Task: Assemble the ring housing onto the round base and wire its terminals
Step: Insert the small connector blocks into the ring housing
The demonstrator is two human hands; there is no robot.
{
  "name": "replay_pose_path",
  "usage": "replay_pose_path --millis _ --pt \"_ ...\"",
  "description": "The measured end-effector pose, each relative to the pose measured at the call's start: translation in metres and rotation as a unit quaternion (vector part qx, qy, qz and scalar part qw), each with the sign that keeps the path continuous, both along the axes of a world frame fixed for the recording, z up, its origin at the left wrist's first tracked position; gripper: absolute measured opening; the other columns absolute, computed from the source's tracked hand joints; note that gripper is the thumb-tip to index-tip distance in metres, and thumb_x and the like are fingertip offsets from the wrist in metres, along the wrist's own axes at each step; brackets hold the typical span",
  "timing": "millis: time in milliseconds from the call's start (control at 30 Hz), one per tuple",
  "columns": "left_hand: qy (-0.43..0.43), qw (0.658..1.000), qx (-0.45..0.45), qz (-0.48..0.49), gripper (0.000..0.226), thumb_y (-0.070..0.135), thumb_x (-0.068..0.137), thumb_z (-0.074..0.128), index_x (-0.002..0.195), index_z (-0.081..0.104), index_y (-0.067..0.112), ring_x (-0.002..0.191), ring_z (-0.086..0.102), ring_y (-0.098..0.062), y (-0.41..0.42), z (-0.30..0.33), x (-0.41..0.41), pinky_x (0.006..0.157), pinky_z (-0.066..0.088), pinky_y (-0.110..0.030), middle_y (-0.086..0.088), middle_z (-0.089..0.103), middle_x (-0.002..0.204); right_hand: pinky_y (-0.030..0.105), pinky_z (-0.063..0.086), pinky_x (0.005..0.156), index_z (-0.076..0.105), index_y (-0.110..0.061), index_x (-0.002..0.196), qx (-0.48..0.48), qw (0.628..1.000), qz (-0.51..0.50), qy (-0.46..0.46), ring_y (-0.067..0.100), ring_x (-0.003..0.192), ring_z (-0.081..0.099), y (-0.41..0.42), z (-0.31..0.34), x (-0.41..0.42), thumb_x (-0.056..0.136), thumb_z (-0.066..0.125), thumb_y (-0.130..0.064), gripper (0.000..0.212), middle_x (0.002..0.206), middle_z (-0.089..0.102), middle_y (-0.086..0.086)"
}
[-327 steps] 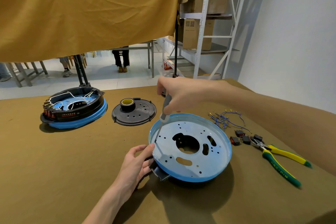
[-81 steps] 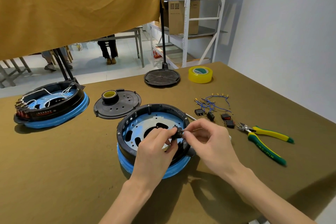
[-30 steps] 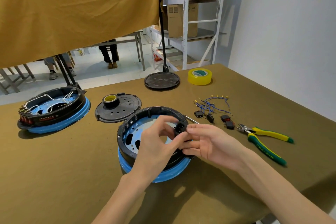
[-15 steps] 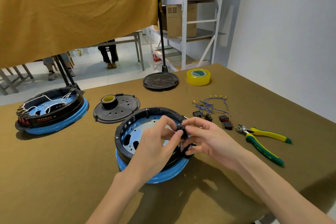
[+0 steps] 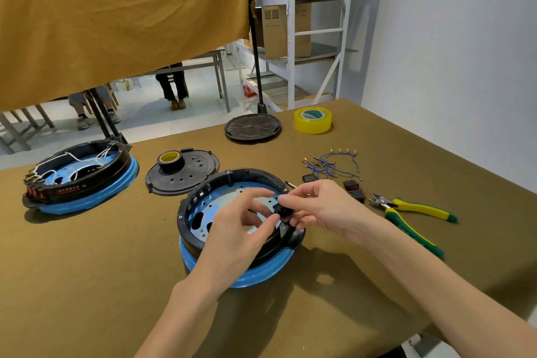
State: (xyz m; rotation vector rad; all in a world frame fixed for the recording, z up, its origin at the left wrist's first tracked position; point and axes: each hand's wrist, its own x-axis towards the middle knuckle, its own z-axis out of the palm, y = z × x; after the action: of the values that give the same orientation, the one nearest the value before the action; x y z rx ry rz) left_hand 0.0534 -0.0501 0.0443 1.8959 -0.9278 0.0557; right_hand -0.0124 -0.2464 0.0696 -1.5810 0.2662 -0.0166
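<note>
Two hands, near centre, meet over 1 assembly. Left hand (image 5: 235,229) & right hand (image 5: 322,206) both pinch 1 small black part (image 5: 283,211) between fingertips, held just above the ring housing's right rim; hands nearly touching. Black ring housing (image 5: 191,209) sits on round base (image 5: 255,273) (blue edge, pale perforated floor), on the olive table (image 5: 87,285), front-centre.

Right of it: 1 pair of pliers (image 5: 412,212), yellow/green grips, lying flat. Between pliers & housing: approx. 3 small black terminal blocks (image 5: 353,187), exact count unclear. Just behind: 1 tangle of blue wires (image 5: 331,164) w/ brass ends; wire count not readable.

Mid-table: 1 flat black perforated cover (image 5: 189,174) w/ 1 small tape roll (image 5: 170,158) standing on it. Far left: 1 second ring-and-base unit (image 5: 81,177), already carrying white wires.

Far edge: 1 black ribbed disc (image 5: 252,128); beside it 1 yellow tape roll (image 5: 313,120).

Beyond: 1 ochre curtain (image 5: 116,17), 1 metal shelf rack (image 5: 313,29) w/ cartons.
</note>
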Motion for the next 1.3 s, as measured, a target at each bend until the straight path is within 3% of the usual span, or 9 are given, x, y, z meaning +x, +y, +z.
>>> replay_pose_path --millis 133,400,567,733,833,900,967,1167,1300 --pt "0.043 0.999 -0.019 -0.025 0.027 0.018 0.099 0.067 0.12 0.075 0.033 0.089 0.074 -0.014 0.001 0.0 -0.001 0.086 0.058 -0.026 0.01 0.077 0.088 0.027 0.06 0.067 0.074 -0.002 0.108 0.051 0.998 0.029 0.014 0.024 0.076 0.074 0.0 -0.002 0.0 0.097 0.07 -0.035 0.035 0.092 0.077 0.022" --pt "0.087 0.995 -0.032 -0.044 0.023 0.013 0.098 0.068 0.115 0.075 0.028 0.089 0.076 -0.011 0.003 0.003 0.001 0.089 0.059 -0.029 0.007 0.079 0.09 0.027 0.061 0.068 0.081 -0.005 0.102 0.125 0.991 0.035 -0.025 0.022 0.074 0.072 -0.004 -0.008 -0.009 0.097 0.067 -0.01 0.015 0.091 0.075 0.022" --pt "0.05 0.998 -0.007 -0.048 0.029 0.018 0.097 0.07 0.119 0.061 0.033 0.091 0.074 -0.011 -0.001 0.0 -0.001 0.091 0.056 -0.035 0.01 0.077 0.086 0.027 0.057 0.072 0.077 -0.017 0.118 -0.053 0.991 0.008 -0.119 0.016 0.079 0.07 0.006 -0.014 -0.012 0.094 0.07 -0.005 0.028 0.091 0.076 0.01" --pt "-0.015 0.999 0.029 -0.04 0.049 0.027 0.097 0.069 0.141 0.052 0.042 0.104 0.069 0.001 -0.001 -0.003 -0.004 0.099 0.041 -0.008 0.024 0.074 0.095 0.024 0.054 0.069 0.074 -0.018 0.111 -0.21 0.952 -0.085 -0.204 0.008 0.074 0.069 0.015 -0.02 -0.011 0.089 0.075 -0.006 0.025 0.08 0.072 -0.009" --pt "0.037 0.998 -0.001 -0.049 0.029 0.034 0.105 0.056 0.133 0.061 0.04 0.105 0.069 -0.007 0.001 0.0 0.0 0.096 0.052 -0.024 0.016 0.075 0.099 0.021 0.053 0.072 0.076 -0.013 0.106 -0.375 0.873 -0.088 -0.298 0.009 0.083 0.067 0.012 -0.023 -0.016 0.089 0.075 -0.003 0.02 0.091 0.07 -0.007" --pt "0.072 0.996 -0.025 -0.048 0.021 0.036 0.105 0.054 0.119 0.07 0.034 0.097 0.071 -0.014 -0.001 0.003 0.002 0.09 0.058 -0.034 0.007 0.076 0.095 0.029 0.055 0.071 0.075 -0.01 0.109 -0.477 0.803 -0.048 -0.353 0.011 0.084 0.064 0.009 -0.027 -0.019 0.091 0.073 -0.003 0.019 0.097 0.067 -0.001" --pt "0.095 0.994 -0.017 -0.044 0.018 0.033 0.103 0.059 0.115 0.073 0.032 0.093 0.072 -0.014 -0.003 0.006 0.003 0.089 0.059 -0.035 0.005 0.077 0.094 0.037 0.055 0.067 0.077 -0.011 0.111 -0.524 0.767 -0.031 -0.369 0.016 0.085 0.064 0.007 -0.032 -0.018 0.093 0.071 -0.004 0.02 0.1 0.066 0.002" --pt "0.161 0.983 0.075 -0.042 0.015 0.03 0.101 0.064 0.109 0.076 0.035 0.09 0.073 -0.012 0.002 0.012 0.017 0.084 0.059 -0.033 0.01 0.079 0.093 0.021 0.051 0.088 0.072 -0.015 0.12 -0.448 0.819 -0.022 -0.357 0.008 0.101 0.062 0.003 -0.041 -0.011 0.089 0.07 0.005 0.037 0.106 0.066 -0.005" --pt "0.201 0.974 0.1 -0.026 0.008 0.029 0.095 0.073 0.101 0.077 0.032 0.09 0.074 -0.006 -0.003 0.012 0.022 0.086 0.058 -0.031 0.012 0.08 0.092 0.02 0.051 0.079 0.075 -0.014 0.109 -0.392 0.845 -0.079 -0.355 0.009 0.093 0.064 -0.001 -0.042 -0.008 0.088 0.075 0.0 0.025 0.098 0.068 -0.008"
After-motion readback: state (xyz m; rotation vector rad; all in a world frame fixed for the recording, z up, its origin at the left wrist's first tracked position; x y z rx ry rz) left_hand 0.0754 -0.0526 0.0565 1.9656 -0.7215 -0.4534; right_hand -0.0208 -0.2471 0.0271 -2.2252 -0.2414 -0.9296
